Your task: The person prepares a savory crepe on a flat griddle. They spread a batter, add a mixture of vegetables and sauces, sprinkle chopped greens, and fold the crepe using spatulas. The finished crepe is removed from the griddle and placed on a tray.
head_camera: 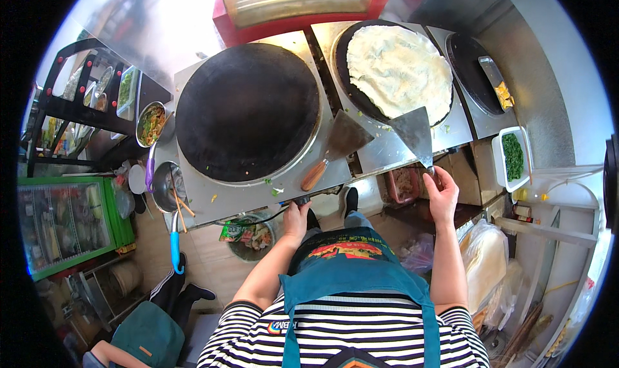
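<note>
My right hand grips the handle of a wide metal scraper. The scraper's blade reaches to the front edge of a pale flatbread, which covers most of the middle round griddle. At the front edge of the left griddle unit, my left hand has its fingers around a black control knob. Above that hand lies a second scraper with a wooden handle, resting on the metal top. The large left griddle plate is dark, with a few small crumbs near its front.
A ladle of chopped filling and a pot with chopsticks stand left. A smaller griddle holds a metal tray. Chopped greens fill a white container at right. Below are a waste bin and a seated person.
</note>
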The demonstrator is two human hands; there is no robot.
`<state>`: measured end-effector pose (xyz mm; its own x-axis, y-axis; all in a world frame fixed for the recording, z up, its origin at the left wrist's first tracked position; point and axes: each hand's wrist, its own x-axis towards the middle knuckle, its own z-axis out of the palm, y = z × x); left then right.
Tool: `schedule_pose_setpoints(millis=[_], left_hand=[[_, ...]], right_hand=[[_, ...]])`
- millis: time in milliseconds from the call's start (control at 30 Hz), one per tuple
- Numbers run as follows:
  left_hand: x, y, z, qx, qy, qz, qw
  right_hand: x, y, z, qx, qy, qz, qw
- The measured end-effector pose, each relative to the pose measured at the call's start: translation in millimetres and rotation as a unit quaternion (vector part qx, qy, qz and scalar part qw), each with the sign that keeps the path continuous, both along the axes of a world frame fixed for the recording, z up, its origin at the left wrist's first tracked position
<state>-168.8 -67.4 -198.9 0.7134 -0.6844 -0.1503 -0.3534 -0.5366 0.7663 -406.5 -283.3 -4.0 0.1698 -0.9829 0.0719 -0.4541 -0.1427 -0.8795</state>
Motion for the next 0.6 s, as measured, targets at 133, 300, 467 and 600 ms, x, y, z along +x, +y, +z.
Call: schedule_pose_setpoints(millis=[133,300,467,600], left_hand=[[-1.6,-1.4,1.3,0.008,0.027,0.007,1.000],[2.1,-1.5,79.2,0.149,-0.011,-0.113,0.982],[-11.4,-48.3,138.6,-0.054,-0.306,-0.134,0.941],[-9.3,-89.7,127.9,0.130,-0.376,-0.109,0.911]], right_hand=[[-2.4,-20.3,-8.3,0.004,-0.007,0.014,1.000],[-37.9,-69.1,-6.0,-0.005,0.015,-0.041,0.999],[-108.3,-146.0,-12.4,0.005,0.000,-0.089,0.996],[-115.5,-178.0,21.4,0.074,-0.041,-0.063,0.994]])
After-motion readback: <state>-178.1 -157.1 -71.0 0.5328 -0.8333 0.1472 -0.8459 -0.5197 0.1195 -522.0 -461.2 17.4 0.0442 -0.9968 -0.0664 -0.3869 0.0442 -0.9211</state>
